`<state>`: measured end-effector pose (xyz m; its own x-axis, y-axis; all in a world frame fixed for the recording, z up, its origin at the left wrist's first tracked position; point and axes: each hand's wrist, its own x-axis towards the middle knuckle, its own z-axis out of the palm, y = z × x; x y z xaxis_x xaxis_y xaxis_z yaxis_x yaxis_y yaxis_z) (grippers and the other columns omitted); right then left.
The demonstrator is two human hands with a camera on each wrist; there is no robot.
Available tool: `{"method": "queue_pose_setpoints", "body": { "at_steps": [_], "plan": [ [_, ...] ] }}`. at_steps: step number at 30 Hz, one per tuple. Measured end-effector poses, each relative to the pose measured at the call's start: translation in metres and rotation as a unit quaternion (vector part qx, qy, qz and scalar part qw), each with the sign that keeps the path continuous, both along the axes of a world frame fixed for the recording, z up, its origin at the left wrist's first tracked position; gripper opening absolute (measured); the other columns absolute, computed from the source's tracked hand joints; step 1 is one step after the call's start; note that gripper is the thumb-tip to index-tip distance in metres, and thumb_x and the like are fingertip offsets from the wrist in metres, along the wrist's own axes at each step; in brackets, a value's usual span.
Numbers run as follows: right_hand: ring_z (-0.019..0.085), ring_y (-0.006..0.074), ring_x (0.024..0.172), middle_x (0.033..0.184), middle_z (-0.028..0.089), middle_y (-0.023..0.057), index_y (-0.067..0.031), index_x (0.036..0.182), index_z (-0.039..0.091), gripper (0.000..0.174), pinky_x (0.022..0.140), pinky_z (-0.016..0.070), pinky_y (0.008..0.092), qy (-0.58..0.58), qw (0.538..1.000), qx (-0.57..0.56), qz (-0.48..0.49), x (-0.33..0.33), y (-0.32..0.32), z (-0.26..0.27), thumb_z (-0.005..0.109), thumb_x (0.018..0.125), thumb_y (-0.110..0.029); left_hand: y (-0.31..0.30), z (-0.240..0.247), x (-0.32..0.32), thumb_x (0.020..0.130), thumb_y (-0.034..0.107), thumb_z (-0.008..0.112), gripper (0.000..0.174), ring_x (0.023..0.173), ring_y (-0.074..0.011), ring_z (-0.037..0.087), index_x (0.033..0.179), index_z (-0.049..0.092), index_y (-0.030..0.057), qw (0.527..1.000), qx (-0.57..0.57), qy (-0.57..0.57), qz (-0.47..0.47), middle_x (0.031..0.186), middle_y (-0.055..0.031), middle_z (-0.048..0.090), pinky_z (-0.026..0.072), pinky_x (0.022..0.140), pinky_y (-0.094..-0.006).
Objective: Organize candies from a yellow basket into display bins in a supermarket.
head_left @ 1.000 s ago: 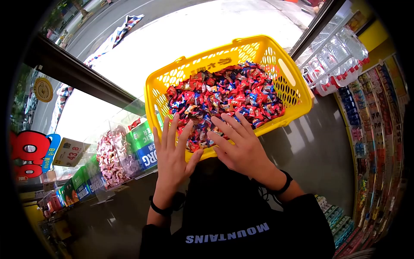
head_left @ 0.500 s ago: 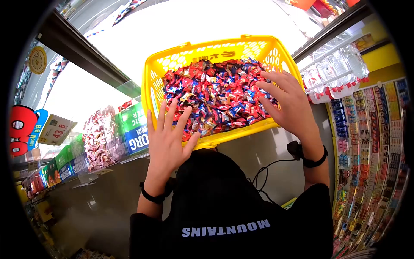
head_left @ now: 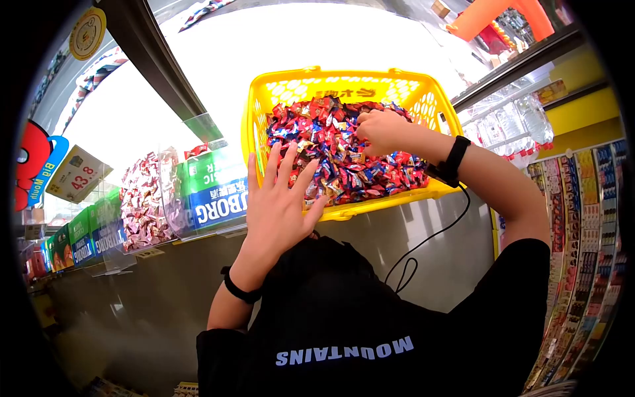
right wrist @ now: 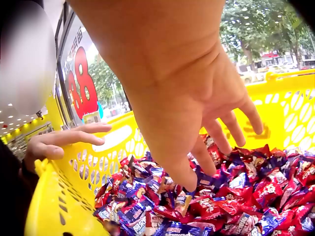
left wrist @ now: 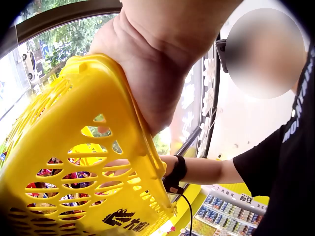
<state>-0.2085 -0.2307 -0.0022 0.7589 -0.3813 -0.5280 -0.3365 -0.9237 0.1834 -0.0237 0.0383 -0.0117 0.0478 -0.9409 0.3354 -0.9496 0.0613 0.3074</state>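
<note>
Reaching into yellow basket (head_left: 331,85) of candies (head_left: 344,155).
Left hand (head_left: 278,205) flat on near rim; right hand (head_left: 380,129) half-curled among candies, grip unclear; basket full.

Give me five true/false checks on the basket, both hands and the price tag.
1. The yellow basket holds wrapped candies. True.
2. The left hand lies with fingers spread at the basket's near rim. True.
3. The right hand is outside the basket. False: it is inside, with its fingers down on the candies.
4. Both wrists are bare. False: a dark left wrist band and a dark right wrist band show.
5. The price tag at the left reads 43.8. True.
</note>
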Motion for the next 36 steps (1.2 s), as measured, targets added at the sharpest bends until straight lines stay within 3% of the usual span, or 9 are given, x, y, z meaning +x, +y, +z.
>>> {"method": "queue_pose_setpoints", "body": {
  "at_steps": [2,8,11,12,15,17,23,28,36],
  "plan": [
    [0.067,0.0355,0.121,0.127,0.07,0.0142,-0.0065,0.109,0.081,0.053,0.091,0.0601,0.0515,0.043,0.999,0.005,-0.007,0.007,-0.002,-0.009,0.08,0.085,-0.053,0.0,-0.001,0.0,0.095,0.047,0.07,0.058,0.158,-0.0408,0.033,0.145,0.066,0.0182,1.0,-0.002,0.005,0.001,0.164,-0.0176,0.047,0.0136,0.13,-0.0649],
    [0.069,0.0349,0.118,0.122,0.071,0.0136,-0.006,0.105,0.081,0.031,0.092,0.0595,0.0494,0.031,0.999,-0.011,-0.022,0.008,0.001,-0.008,0.077,0.08,-0.025,0.001,-0.003,-0.001,0.095,0.048,0.071,0.056,0.157,-0.0411,0.035,0.142,0.068,0.0185,1.0,-0.006,0.004,0.011,0.162,-0.0185,0.049,0.0152,0.13,-0.065],
    [0.069,0.0355,0.118,0.122,0.071,0.0147,-0.0062,0.1,0.079,0.027,0.094,0.0589,0.0473,-0.106,0.994,0.017,-0.01,0.007,0.014,0.04,0.076,0.08,-0.023,0.001,0.0,-0.001,0.094,0.048,0.071,0.055,0.157,-0.0411,0.035,0.141,0.069,0.0183,1.0,-0.002,-0.005,0.012,0.161,-0.0177,0.05,0.0148,0.13,-0.0646],
    [0.064,0.0362,0.126,0.136,0.066,0.0169,-0.0077,0.095,0.077,0.02,0.106,0.0522,0.0502,-0.148,0.988,0.031,-0.027,0.005,0.029,0.056,0.079,0.08,-0.022,0.0,0.0,-0.001,0.094,0.049,0.071,0.055,0.157,-0.041,0.035,0.14,0.069,0.0184,1.0,-0.003,-0.002,0.011,0.161,-0.0172,0.05,0.0141,0.13,-0.0652],
    [0.058,0.0384,0.134,0.144,0.061,0.0165,-0.0085,0.099,0.069,0.025,0.113,0.0459,0.0501,-0.357,0.931,0.023,0.074,-0.013,0.087,0.087,0.082,0.081,-0.019,0.0,0.001,0.0,0.093,0.051,0.072,0.054,0.156,-0.0403,0.037,0.136,0.071,0.0173,1.0,-0.026,0.006,0.008,0.158,-0.016,0.053,0.0127,0.129,-0.0682],
    [0.056,0.0376,0.137,0.145,0.06,0.0155,-0.0085,0.103,0.067,0.03,0.117,0.0426,0.0529,-0.413,0.906,0.004,0.091,-0.017,0.127,0.102,0.083,0.079,-0.017,0.002,0.004,-0.001,0.09,0.052,0.075,0.054,0.153,-0.0391,0.04,0.129,0.073,0.0149,0.997,-0.069,0.012,0.013,0.154,-0.0155,0.056,0.0124,0.128,-0.0716],
    [0.053,0.036,0.142,0.149,0.059,0.0181,-0.0058,0.103,0.069,0.019,0.121,0.0376,0.0606,-0.52,0.849,-0.046,0.088,-0.014,0.175,0.054,0.071,0.088,-0.017,0.021,0.019,-0.012,0.085,0.047,0.084,0.043,0.15,-0.0369,0.045,0.11,0.076,0.0132,0.99,-0.085,0.091,-0.066,0.147,-0.0081,0.061,0.0119,0.127,-0.0738],
    [0.055,0.0344,0.142,0.15,0.059,0.0153,-0.0071,0.109,0.069,0.019,0.12,0.0392,0.0603,-0.576,0.814,-0.001,0.082,-0.017,0.186,0.019,0.068,0.092,-0.016,0.03,0.01,-0.025,0.086,0.025,0.084,0.021,0.144,-0.0339,0.051,0.102,0.076,0.0141,0.997,-0.07,0.027,-0.002,0.142,-0.003,0.064,0.0199,0.127,-0.0723],
    [0.055,0.0323,0.141,0.146,0.062,0.012,-0.0103,0.108,0.073,0.019,0.122,0.0368,0.0592,-0.597,0.798,0.057,0.055,-0.017,0.191,0.009,0.069,0.092,-0.019,0.056,0.007,-0.021,0.088,0.036,0.082,0.021,0.14,-0.0296,0.056,0.101,0.078,0.0192,0.995,-0.086,-0.026,0.036,0.134,0.0005,0.069,0.0233,0.128,-0.0675]
  ]
}}
